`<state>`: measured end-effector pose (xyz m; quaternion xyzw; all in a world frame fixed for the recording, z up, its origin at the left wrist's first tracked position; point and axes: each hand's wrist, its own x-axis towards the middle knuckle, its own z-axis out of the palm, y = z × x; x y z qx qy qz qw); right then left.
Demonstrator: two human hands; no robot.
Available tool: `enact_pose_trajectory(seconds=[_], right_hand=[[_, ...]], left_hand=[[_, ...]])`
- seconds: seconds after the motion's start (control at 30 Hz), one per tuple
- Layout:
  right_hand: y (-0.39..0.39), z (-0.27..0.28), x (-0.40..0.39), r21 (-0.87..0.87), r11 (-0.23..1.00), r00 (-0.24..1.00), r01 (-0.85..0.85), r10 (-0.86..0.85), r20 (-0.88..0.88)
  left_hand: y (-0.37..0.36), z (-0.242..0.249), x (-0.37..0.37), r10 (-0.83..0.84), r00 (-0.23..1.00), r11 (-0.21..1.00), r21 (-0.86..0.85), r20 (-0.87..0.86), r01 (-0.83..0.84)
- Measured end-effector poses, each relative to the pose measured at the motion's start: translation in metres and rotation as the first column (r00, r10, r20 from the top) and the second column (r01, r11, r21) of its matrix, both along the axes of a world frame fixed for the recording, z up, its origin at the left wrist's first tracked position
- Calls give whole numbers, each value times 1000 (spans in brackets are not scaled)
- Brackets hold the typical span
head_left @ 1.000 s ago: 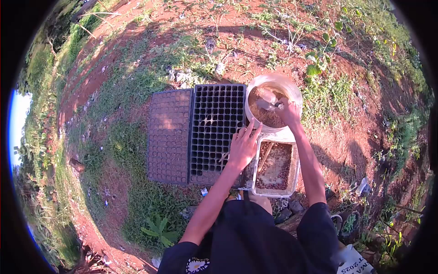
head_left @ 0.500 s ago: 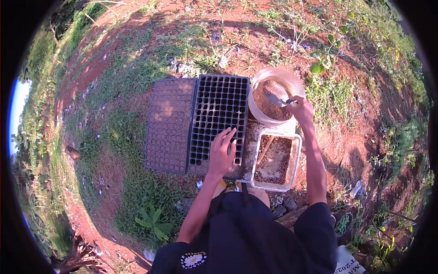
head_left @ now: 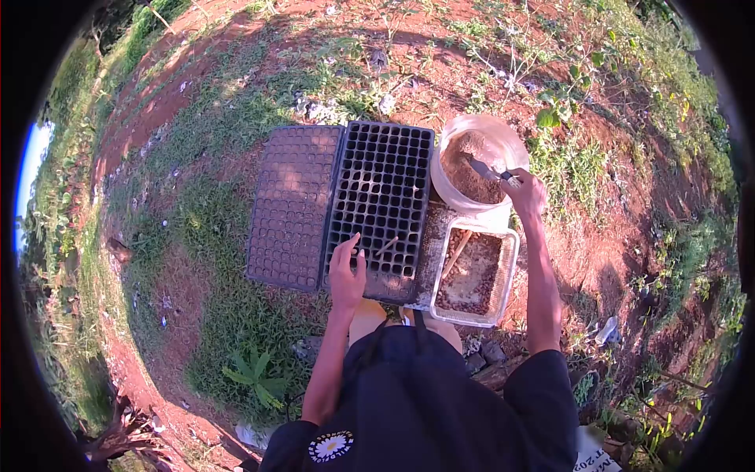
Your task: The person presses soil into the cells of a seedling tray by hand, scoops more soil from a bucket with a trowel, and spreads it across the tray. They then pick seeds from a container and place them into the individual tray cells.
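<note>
Sliding left hand (head_left: pixel 346 275) flat toward seed tray (head_left: pixel 381 189) corner, right grip (head_left: pixel 525 191) still closed on trowel (head_left: pixel 489 171)

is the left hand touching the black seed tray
Touching: in the head view the left hand lies flat on the near edge of the black seed tray.

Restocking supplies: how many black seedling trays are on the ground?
2: one seedling tray lies on the left, the other seedling tray right beside it, under the left hand. Stacked trays beneath would be hidden.

Black short-slv shirt (head_left: pixel 425 409) w/ round daisy patch (head_left: pixel 330 446).
</note>
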<state>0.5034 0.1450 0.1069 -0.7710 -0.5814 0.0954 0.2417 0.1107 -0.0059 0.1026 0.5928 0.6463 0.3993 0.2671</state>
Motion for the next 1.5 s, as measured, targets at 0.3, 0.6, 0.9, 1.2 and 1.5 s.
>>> enact_pose_trajectory(seconds=[0.3, 0.6, 0.9, 1.2, 1.5], right_hand=[[-6, 8, 6, -28, 1000, 995, -11, 8, -103], [-31, 35, -17, 35, 994, 995, -100, 99, 12], [-23, 1, -2, 149, 977, 930, -154, 93, 357], [26, -32, -12, -207, 972, 883, -114, 195, 427], [42, -94, -15, -223, 933, 950, -282, 304, 72]], left_hand=[[46, 18, 51, -246, 953, 948, 160, -178, 274], [125, 29, 125, -384, 720, 827, 131, -577, 547], [170, 3, 144, -367, 781, 909, -16, -506, 416], [212, -10, 151, -370, 802, 923, -89, -469, 373], [267, -24, 171, -150, 984, 982, -128, -94, 137]])
